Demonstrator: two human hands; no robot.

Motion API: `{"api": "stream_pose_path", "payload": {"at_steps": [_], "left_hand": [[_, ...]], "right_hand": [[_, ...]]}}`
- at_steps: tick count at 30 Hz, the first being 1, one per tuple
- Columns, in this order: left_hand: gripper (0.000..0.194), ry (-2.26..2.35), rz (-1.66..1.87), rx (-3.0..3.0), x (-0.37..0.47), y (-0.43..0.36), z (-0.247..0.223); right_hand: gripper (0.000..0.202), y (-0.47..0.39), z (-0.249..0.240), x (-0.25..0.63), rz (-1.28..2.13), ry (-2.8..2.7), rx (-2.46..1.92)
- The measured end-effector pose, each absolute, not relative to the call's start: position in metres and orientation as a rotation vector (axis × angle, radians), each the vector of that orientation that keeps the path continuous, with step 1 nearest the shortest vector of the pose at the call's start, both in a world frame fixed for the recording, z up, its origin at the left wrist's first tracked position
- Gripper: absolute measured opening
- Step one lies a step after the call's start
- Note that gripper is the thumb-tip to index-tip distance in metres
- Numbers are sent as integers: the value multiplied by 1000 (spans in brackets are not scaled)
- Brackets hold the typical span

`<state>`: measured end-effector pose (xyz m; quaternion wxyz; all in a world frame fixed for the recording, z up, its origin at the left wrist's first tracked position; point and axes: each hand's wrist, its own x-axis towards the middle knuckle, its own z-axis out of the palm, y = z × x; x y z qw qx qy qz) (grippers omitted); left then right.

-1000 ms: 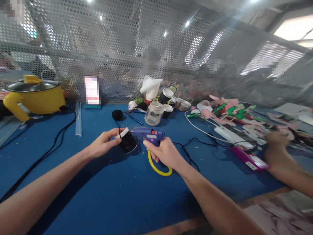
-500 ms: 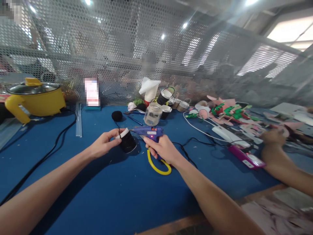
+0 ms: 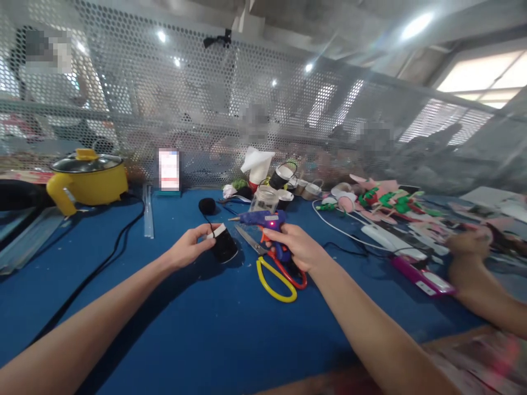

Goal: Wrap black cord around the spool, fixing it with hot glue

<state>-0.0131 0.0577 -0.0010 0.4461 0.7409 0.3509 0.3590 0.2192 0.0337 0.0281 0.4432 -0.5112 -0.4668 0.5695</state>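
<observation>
My left hand [image 3: 191, 245] is closed on a small cup [image 3: 224, 246] wrapped in black cord, its white rim tilted up to the left. A strand runs from that rim to a black ball of yarn [image 3: 207, 206] lying behind it. In my right hand [image 3: 297, 246] is a blue glue gun [image 3: 263, 219] with a lit red light, its nozzle pointing left, a little apart from the cup. Scissors [image 3: 275, 280] with yellow and red handles lie on the blue table [image 3: 193, 329] below the gun.
Behind stand a clear jar [image 3: 264, 199], paper cups [image 3: 258, 167] and a phone [image 3: 169, 170]. A yellow pot [image 3: 93, 181] and glue sticks [image 3: 149, 213] are left. Right are craft flowers [image 3: 387, 202], a purple power strip [image 3: 423, 276] and another person's hand [image 3: 468, 245].
The glue gun has moved away from the cup's rim, and more of the scissors now shows. The camera view has shifted, so most things sit lower and further right.
</observation>
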Motion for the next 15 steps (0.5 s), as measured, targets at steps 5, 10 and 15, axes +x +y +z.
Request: {"api": "stream_pose_path", "payload": {"at_steps": [5,10,15], "left_hand": [[16,860,890,1806,-12,57,-1],[16,836,896,1820,-12,56,-1],[13,850,896,1850,-12,55,-2]], "right_hand": [[14,61,44,229,1180,-1130,-1306],[21,104,55,242,1125,-1125,-1409],[21,131,53,245,1103,-1174,-1541]]}}
